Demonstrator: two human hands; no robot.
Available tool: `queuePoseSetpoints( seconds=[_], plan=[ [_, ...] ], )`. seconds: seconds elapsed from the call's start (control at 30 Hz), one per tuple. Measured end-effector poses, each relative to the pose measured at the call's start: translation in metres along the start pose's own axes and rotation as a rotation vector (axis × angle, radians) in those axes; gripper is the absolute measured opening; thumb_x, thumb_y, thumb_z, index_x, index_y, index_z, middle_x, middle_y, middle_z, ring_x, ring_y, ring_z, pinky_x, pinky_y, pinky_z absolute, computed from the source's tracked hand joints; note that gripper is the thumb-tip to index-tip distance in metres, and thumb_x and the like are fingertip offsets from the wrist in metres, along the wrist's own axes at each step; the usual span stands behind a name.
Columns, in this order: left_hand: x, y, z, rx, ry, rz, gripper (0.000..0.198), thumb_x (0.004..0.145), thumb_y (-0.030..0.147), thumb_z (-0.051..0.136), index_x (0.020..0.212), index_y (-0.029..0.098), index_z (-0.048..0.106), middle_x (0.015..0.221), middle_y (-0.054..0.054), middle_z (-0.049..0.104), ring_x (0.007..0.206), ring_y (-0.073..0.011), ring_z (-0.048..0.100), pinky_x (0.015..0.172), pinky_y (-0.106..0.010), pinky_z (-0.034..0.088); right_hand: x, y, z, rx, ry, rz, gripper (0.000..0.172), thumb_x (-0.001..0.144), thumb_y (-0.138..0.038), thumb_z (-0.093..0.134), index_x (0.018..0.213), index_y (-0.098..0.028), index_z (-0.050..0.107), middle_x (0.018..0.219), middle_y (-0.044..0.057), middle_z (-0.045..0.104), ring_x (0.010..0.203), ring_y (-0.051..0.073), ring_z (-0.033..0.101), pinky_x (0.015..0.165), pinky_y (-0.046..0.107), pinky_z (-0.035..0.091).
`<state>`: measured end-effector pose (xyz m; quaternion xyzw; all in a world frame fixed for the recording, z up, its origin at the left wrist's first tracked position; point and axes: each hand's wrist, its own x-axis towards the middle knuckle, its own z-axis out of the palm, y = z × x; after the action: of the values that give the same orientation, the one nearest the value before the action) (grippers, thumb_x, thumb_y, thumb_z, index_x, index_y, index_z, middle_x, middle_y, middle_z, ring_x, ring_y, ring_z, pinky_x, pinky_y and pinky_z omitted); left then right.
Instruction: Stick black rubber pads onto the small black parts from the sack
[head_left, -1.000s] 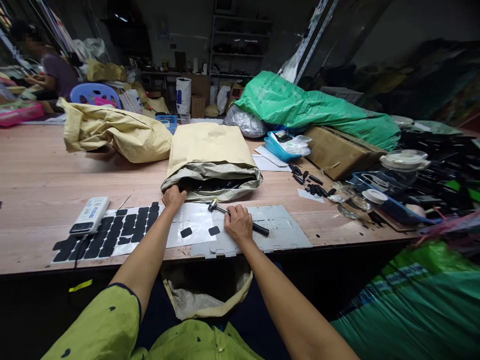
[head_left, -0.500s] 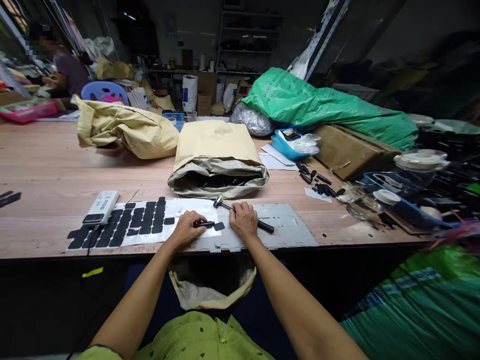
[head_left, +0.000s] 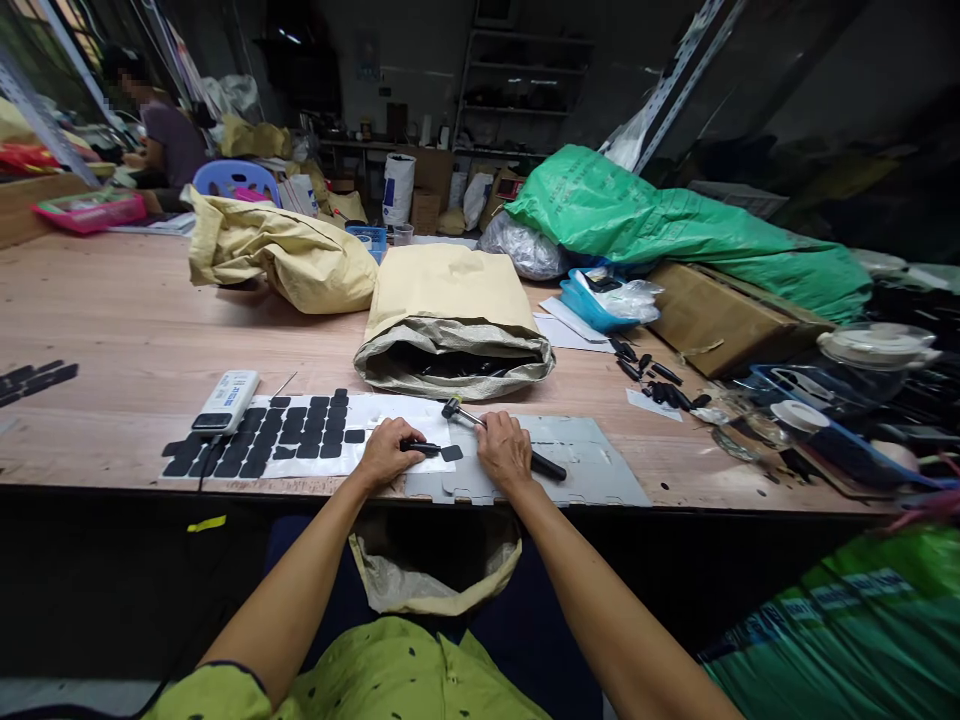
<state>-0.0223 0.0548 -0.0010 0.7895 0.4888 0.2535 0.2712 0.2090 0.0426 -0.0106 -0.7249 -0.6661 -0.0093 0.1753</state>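
Observation:
My left hand [head_left: 386, 452] is closed on a thin black part [head_left: 421, 447], holding it flat over a black pad [head_left: 451, 453] on the white backing sheet. My right hand [head_left: 504, 451] grips the black handle of a small hammer [head_left: 453, 407], whose metal head rests on the sheet just beyond my fingers. To the left lies a sheet of black adhesive pads [head_left: 289, 436] in rows. A tan sack [head_left: 450, 320] lies open toward me behind the hands, with black parts inside.
A white remote-like device [head_left: 226, 399] lies left of the pads. A grey metal plate [head_left: 585, 470] sits under my right hand. Loose black parts [head_left: 652, 380], a cardboard box [head_left: 712, 315] and green bags [head_left: 645, 215] crowd the right. Another person [head_left: 161, 135] sits far left.
My left hand came out of the tan sack with a black part and laid it on the pad by the hammer. The right hand stayed on the hammer. The camera shifted left.

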Motion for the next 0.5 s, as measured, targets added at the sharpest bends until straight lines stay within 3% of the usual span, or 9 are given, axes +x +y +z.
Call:
queuePoseSetpoints(
  seconds=[0.17, 0.27, 0.37, 0.5],
  plan=[
    [0.002, 0.002, 0.000, 0.002, -0.008, -0.031, 0.018, 0.072, 0.024, 0.074, 0.090, 0.023, 0.076, 0.086, -0.002, 0.066, 0.089, -0.0211, 0.056, 0.081, -0.033, 0.043, -0.022, -0.010, -0.019, 0.362, 0.003, -0.039, 0.025, 0.095, -0.033, 0.044, 0.105, -0.023, 0.065, 0.098, 0.004, 0.069, 0.086, 0.017, 0.061, 0.073, 0.027, 0.042],
    [0.003, 0.002, 0.001, -0.001, -0.014, -0.051, 0.019, 0.071, 0.023, 0.074, 0.090, 0.024, 0.076, 0.087, -0.001, 0.067, 0.089, -0.0205, 0.056, 0.082, -0.032, 0.043, -0.039, -0.017, -0.023, 0.556, -0.027, -0.099, 0.029, 0.094, -0.034, 0.045, 0.110, -0.024, 0.067, 0.104, 0.003, 0.072, 0.092, 0.018, 0.065, 0.080, 0.027, 0.048],
    [0.004, 0.002, 0.002, 0.023, -0.018, -0.074, 0.015, 0.071, 0.023, 0.075, 0.086, 0.022, 0.075, 0.085, 0.000, 0.066, 0.086, -0.0195, 0.055, 0.079, -0.031, 0.042, -0.052, -0.024, -0.024, 0.564, -0.040, -0.162, 0.033, 0.095, -0.033, 0.046, 0.120, -0.026, 0.065, 0.115, 0.003, 0.070, 0.100, 0.018, 0.065, 0.089, 0.029, 0.048],
    [0.005, 0.002, 0.003, 0.051, -0.029, -0.083, 0.008, 0.071, 0.024, 0.075, 0.078, 0.022, 0.073, 0.081, 0.000, 0.063, 0.083, -0.0184, 0.053, 0.074, -0.029, 0.040, -0.062, -0.032, -0.024, 0.408, -0.032, -0.244, 0.036, 0.098, -0.031, 0.043, 0.127, -0.029, 0.063, 0.104, 0.002, 0.072, 0.092, 0.016, 0.066, 0.079, 0.025, 0.049]
  ],
)
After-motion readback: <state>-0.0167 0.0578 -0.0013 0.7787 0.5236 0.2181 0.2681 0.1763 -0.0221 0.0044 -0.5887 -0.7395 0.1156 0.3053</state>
